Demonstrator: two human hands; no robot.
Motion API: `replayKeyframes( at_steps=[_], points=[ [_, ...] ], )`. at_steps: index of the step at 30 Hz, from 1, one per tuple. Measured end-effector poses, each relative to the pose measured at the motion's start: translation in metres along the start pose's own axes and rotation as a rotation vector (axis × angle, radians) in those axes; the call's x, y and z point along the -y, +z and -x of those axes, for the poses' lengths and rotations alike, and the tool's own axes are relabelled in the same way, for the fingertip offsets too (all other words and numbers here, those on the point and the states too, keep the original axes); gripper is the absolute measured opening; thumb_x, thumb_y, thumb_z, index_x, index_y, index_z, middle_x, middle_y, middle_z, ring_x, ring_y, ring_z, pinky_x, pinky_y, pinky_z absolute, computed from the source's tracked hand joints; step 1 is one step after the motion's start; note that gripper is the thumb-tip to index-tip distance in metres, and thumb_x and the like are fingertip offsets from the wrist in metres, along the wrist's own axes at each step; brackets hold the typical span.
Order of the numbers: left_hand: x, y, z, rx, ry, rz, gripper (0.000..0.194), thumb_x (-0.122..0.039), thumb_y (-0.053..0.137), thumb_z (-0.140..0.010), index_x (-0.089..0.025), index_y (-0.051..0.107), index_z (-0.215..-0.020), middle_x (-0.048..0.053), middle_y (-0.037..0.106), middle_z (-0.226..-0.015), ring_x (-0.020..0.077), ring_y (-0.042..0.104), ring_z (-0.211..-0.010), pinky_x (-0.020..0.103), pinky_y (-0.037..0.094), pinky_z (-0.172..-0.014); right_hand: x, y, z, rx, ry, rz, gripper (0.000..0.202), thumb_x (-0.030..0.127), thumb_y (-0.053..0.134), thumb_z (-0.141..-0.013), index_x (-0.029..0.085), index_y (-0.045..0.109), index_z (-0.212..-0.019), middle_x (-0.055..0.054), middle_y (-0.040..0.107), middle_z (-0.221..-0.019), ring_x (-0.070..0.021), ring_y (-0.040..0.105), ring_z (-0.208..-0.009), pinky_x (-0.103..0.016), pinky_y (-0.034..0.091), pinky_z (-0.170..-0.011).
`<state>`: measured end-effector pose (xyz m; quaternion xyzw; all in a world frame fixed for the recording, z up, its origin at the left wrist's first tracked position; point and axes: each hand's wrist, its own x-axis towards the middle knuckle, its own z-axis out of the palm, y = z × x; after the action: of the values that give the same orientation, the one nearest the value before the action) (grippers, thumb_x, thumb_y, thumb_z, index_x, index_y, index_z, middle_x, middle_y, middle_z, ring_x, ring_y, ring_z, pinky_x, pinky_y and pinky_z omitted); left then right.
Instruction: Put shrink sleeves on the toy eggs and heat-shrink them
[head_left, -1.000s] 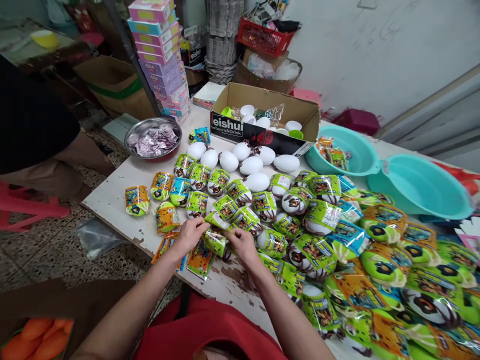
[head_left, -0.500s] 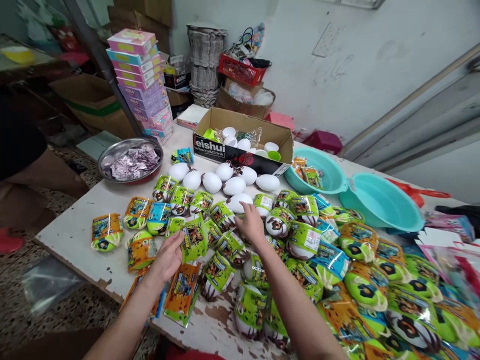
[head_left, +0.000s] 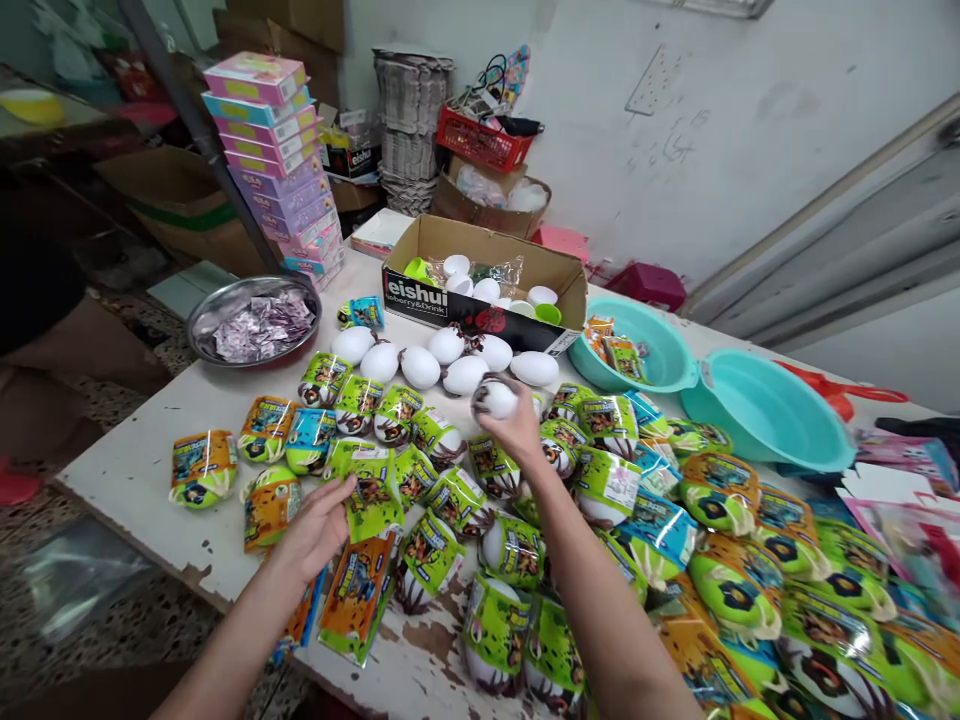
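Note:
My right hand (head_left: 519, 432) is closed around a white plastic egg (head_left: 498, 401) with dark brown claw-like parts, lifted over the table's middle. My left hand (head_left: 316, 528) pinches the edge of a flat green printed bag (head_left: 369, 488). More bare white eggs (head_left: 421, 368) lie in rows just beyond the hands. Around both hands sit several eggs in green printed bags (head_left: 431, 560). A pile of flat orange bags (head_left: 358, 590) lies below my left hand.
A cardboard box (head_left: 450, 305) of egg halves stands at the back. Two turquoise basins (head_left: 772, 410) are to the right, with many wrapped eggs (head_left: 720, 485) before them. A metal bowl of sachets (head_left: 255, 325) and stacked boxes (head_left: 262, 150) are at the left.
My right hand has taken hold of a white egg from the row and raised it a little. My left hand, with the green bag, has shifted slightly left and down.

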<state>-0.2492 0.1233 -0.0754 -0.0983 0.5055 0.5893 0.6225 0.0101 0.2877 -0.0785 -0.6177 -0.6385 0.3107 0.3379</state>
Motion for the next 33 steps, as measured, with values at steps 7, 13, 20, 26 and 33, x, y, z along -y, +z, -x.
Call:
replayKeyframes(
  at_steps=[7,13,20,26,33],
  points=[
    [0.01,0.042,0.021,0.468,-0.196,-0.063,0.008,-0.01,0.064,-0.081,-0.014,0.07,-0.087,0.007,0.077,-0.087,0.02,0.071,-0.087,0.035,0.054,-0.086,0.03,-0.008,0.153,0.148,0.405,-1.211,0.077,0.032,0.081,-0.057,0.027,0.047,-0.126,-0.008,0.062,-0.121,-0.0279,0.059,-0.106,-0.047,0.048,-0.092],
    [-0.007,0.041,0.032,0.604,-0.262,-0.459,0.015,-0.017,0.074,-0.074,-0.013,0.073,-0.088,0.007,0.076,-0.086,0.0164,0.069,-0.076,0.029,0.054,-0.077,0.018,-0.024,0.194,0.469,0.758,-1.364,0.056,0.049,0.071,-0.07,0.028,0.054,-0.119,-0.008,0.063,-0.12,-0.0305,0.062,-0.102,-0.052,0.054,-0.077],
    [-0.014,0.046,0.041,0.588,-0.167,-0.942,0.034,-0.041,0.081,-0.063,-0.012,0.074,-0.078,0.006,0.074,-0.074,0.0148,0.063,-0.066,0.027,0.048,-0.068,0.023,-0.027,0.189,0.896,0.733,-1.11,0.076,0.022,0.079,-0.062,0.027,0.045,-0.13,-0.007,0.062,-0.119,-0.0266,0.065,-0.094,-0.042,0.055,-0.074],
    [-0.006,0.051,0.042,0.566,-0.113,-1.103,0.028,-0.039,0.08,-0.06,-0.012,0.072,-0.063,0.002,0.068,-0.058,0.0167,0.06,-0.059,0.029,0.044,-0.061,0.034,-0.008,0.191,0.83,0.516,-0.952,0.091,0.026,0.083,-0.058,0.027,0.038,-0.137,-0.006,0.055,-0.13,-0.0267,0.055,-0.114,-0.041,0.044,-0.096],
    [-0.015,0.054,0.057,0.594,0.336,-1.115,0.042,-0.034,0.078,-0.066,-0.021,0.069,-0.104,0.006,0.07,-0.108,0.0249,0.06,-0.105,0.038,0.043,-0.092,0.042,0.002,0.204,0.669,0.497,-1.062,0.09,0.026,0.084,-0.054,0.026,0.04,-0.132,-0.006,0.06,-0.123,-0.0267,0.058,-0.106,-0.038,0.046,-0.09]
  ],
)
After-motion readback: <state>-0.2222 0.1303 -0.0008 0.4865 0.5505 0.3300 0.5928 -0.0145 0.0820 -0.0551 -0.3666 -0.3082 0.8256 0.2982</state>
